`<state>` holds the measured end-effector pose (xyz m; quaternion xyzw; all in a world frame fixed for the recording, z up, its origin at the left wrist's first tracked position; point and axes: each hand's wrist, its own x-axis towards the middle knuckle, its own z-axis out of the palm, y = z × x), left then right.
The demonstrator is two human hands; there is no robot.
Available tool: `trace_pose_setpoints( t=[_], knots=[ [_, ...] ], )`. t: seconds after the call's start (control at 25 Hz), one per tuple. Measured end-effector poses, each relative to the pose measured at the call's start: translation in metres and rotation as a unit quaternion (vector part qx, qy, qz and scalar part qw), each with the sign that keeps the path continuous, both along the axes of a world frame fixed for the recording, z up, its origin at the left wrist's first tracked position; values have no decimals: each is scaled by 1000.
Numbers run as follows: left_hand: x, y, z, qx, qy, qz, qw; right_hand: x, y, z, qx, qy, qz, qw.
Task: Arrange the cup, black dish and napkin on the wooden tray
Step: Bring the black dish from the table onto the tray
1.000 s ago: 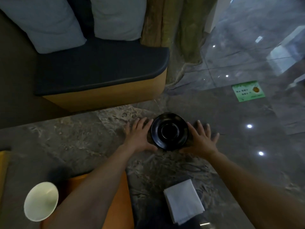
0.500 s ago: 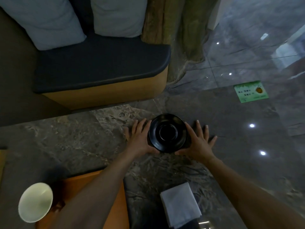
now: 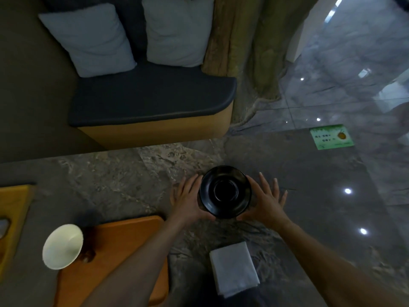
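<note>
Grey marble tabletop (image 3: 124,180) carries all items, with a cushioned bench beyond. Step in hand: taking up the black dish (image 3: 225,192), which sits right of the wooden tray (image 3: 124,247). Left hand (image 3: 188,199) and right hand (image 3: 264,201) clasp its opposite rims — fingers splayed, palms pressed in. Next move calls for a level carry leftward to the tray, clear of the cup (image 3: 63,246); the napkin (image 3: 234,268) waits on the table.

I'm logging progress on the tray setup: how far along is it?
Done: the cup seems to stand on the tray's left end. In hand: the left hand and right hand cradle the dish over the table, off the tray. Left: place the dish, then the napkin, untouched on the table.
</note>
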<state>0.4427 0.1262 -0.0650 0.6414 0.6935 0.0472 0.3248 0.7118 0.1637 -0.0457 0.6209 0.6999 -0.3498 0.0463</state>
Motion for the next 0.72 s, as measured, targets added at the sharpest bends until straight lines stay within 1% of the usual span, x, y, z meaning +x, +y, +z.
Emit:
trace_pose_setpoints(
  t=[0.24, 0.36, 0.52, 0.64, 0.72],
  knots=[
    [12, -61, 33, 32, 12, 70, 997, 3, -29, 24, 14, 29, 61, 998],
    [14, -89, 51, 39, 4, 110, 993, 0, -44, 35, 18, 46, 89, 995],
    [11, -128, 69, 39, -5, 136, 990, -10, -63, 44, 23, 59, 135, 989],
    [3, -153, 73, 59, -11, 160, 985, -23, -79, 46, 22, 58, 152, 986],
    [-6, -170, 70, 75, -15, 157, 985, -34, -90, 44, 24, 58, 163, 985]
  ],
)
